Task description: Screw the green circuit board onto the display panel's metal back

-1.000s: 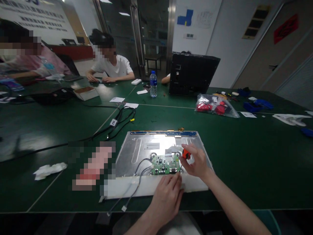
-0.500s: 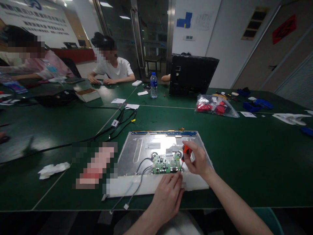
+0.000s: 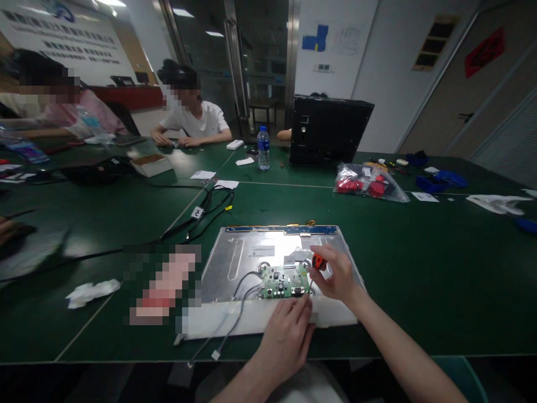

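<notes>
Where the one green circuit board (image 3: 285, 281) sits on the near part of the single metal panel (image 3: 247, 252), its right edge lies just beside the tip of one orange-handled screwdriver (image 3: 316, 265). The right hand (image 3: 335, 275) has its grip closed around that handle, standing the tool nearly upright at the board's right edge. The left hand (image 3: 287, 338) rests near the board's near right corner, fingertips touching the panel's white near edge by the screwdriver tip; it clasps nothing that can be seen. Thin wires (image 3: 235, 313) trail from the board's left side off the panel to the near left. The panel lies flat on the green counter (image 3: 419, 268). Farther off stand one water bottle (image 3: 263, 147) and one black monitor back (image 3: 329, 131); two other people sit at the far left.
</notes>
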{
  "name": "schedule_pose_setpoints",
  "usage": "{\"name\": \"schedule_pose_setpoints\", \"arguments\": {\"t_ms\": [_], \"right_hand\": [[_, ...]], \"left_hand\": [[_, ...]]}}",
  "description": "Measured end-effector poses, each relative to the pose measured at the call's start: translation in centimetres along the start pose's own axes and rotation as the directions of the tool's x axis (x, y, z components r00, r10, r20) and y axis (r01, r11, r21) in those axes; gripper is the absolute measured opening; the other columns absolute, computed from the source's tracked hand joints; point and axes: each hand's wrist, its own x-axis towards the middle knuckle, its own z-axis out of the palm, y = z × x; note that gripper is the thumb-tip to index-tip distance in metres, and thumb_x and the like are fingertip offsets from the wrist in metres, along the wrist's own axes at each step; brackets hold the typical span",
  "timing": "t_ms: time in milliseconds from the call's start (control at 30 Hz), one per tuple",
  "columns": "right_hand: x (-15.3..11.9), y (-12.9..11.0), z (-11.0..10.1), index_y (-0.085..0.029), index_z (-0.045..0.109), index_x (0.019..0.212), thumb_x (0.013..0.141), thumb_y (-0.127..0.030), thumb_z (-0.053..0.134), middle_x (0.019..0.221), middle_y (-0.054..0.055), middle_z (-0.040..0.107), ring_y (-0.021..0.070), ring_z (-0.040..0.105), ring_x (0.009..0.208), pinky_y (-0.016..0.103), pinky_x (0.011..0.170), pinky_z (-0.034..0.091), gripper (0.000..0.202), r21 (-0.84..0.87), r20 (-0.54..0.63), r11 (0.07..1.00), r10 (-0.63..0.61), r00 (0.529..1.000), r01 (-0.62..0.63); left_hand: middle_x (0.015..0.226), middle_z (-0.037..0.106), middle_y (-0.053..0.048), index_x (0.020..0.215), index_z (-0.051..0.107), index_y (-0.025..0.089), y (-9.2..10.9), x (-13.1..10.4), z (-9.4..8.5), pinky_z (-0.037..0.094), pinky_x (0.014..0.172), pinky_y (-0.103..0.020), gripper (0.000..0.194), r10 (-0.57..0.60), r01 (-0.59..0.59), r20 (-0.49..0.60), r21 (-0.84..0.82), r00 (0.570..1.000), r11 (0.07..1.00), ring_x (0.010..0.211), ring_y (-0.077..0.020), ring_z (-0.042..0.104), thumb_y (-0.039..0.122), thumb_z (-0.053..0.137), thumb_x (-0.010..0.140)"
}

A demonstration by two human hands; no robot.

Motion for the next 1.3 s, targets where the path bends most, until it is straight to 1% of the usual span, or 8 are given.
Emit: {"name": "schedule_pose_setpoints", "arguments": {"t_ms": [200, 267, 400, 533, 667, 867, 1133, 1300], "right_hand": [[0.33, -0.45, -0.64, -0.018, 0.045, 0.123, 0.084, -0.012, 0.042, 0.092, 0.008, 0.062, 0.0168, 0.059, 0.068, 0.028, 0.052, 0.046, 0.04, 0.038, 0.012, 0.999, 0.006, 1.0, -0.007], [0.31, -0.45, -0.54, -0.018, 0.045, 0.121, 0.083, -0.012, 0.043, 0.09, 0.008, 0.062, 0.0162, 0.058, 0.065, 0.028, 0.052, 0.045, 0.038, 0.026, -0.007, 1.0, 0.009, 1.0, -0.009], [0.06, -0.16, -0.01, -0.02, 0.044, 0.114, 0.085, -0.017, 0.051, 0.074, 0.0, 0.058, 0.0125, 0.051, 0.054, 0.024, 0.047, 0.039, 0.03, -0.044, -0.075, 0.999, -0.004, 0.997, 0.001], [-0.21, 0.15, 0.24, -0.02, 0.043, 0.111, 0.087, -0.023, 0.056, 0.066, -0.004, 0.054, 0.0108, 0.048, 0.05, 0.023, 0.046, 0.036, 0.028, -0.079, -0.062, 0.996, -0.032, 0.998, 0.027], [-0.13, 0.1, -0.09, -0.019, 0.043, 0.116, 0.09, -0.027, 0.048, 0.07, -0.001, 0.056, 0.0118, 0.05, 0.052, 0.024, 0.048, 0.038, 0.027, -0.056, -0.009, 0.998, -0.004, 1.0, 0.004], [0.3, -0.28, -0.65, -0.017, 0.042, 0.125, 0.089, -0.019, 0.037, 0.079, 0.003, 0.06, 0.0139, 0.055, 0.059, 0.027, 0.052, 0.043, 0.036, 0.007, 0.037, 1.0, 0.019, 0.999, -0.019], [0.06, -0.12, -0.04, -0.02, 0.043, 0.119, 0.087, -0.021, 0.051, 0.067, -0.003, 0.055, 0.0112, 0.048, 0.049, 0.024, 0.045, 0.038, 0.032, -0.088, -0.053, 0.996, 0.0, 0.999, -0.005], [0.02, 0.05, 0.14, -0.022, 0.046, 0.115, 0.087, -0.024, 0.056, 0.065, -0.004, 0.056, 0.0121, 0.051, 0.051, 0.023, 0.045, 0.038, 0.03, -0.135, -0.068, 0.991, -0.033, 0.997, 0.023]], "left_hand": [[0.12, 0.06, -0.015, 0.12, 0.055, 0.009, -0.04, 0.09, 0.02, 0.052, 0.085, -0.043, 0.033, 0.004, -0.004, 0.0, 0.0, 1.0, 1.0, 0.098, -0.0262, 0.056, 0.016, 0.047, 0.089], [0.12, 0.061, -0.015, 0.12, 0.055, 0.008, -0.05, 0.1, 0.01, 0.052, 0.085, -0.043, 0.033, 0.006, -0.006, -0.005, 0.0, 1.0, 1.0, 0.098, -0.0263, 0.056, 0.016, 0.047, 0.089], [0.119, 0.061, -0.015, 0.119, 0.056, 0.009, -0.08, 0.11, -0.04, 0.052, 0.085, -0.043, 0.032, 0.005, -0.005, -0.014, -0.002, 1.0, 1.0, 0.099, -0.0261, 0.056, 0.015, 0.048, 0.088], [0.119, 0.061, -0.015, 0.119, 0.056, 0.01, -0.11, 0.1, -0.02, 0.052, 0.085, -0.043, 0.032, 0.0, 0.0, -0.005, -0.01, 1.0, 1.0, 0.098, -0.026, 0.056, 0.015, 0.048, 0.088], [0.12, 0.061, -0.015, 0.12, 0.055, 0.01, -0.11, 0.08, -0.01, 0.052, 0.085, -0.043, 0.033, 0.001, -0.001, -0.01, -0.013, 1.0, 1.0, 0.098, -0.0259, 0.056, 0.016, 0.048, 0.088], [0.118, 0.062, -0.014, 0.118, 0.057, 0.011, -0.06, 0.11, 0.05, 0.052, 0.086, -0.043, 0.031, -0.006, 0.005, -0.021, -0.014, 1.0, 1.0, 0.099, -0.0258, 0.056, 0.016, 0.047, 0.088], [0.12, 0.061, -0.014, 0.118, 0.056, 0.01, -0.03, 0.1, 0.05, 0.052, 0.086, -0.044, 0.032, -0.012, 0.011, -0.012, -0.031, 1.0, 0.999, 0.099, -0.0262, 0.055, 0.015, 0.049, 0.087], [0.12, 0.06, -0.014, 0.119, 0.055, 0.01, -0.09, 0.02, 0.12, 0.052, 0.086, -0.044, 0.033, -0.012, 0.012, -0.006, -0.043, 1.0, 0.999, 0.099, -0.0263, 0.055, 0.014, 0.049, 0.087]]}}
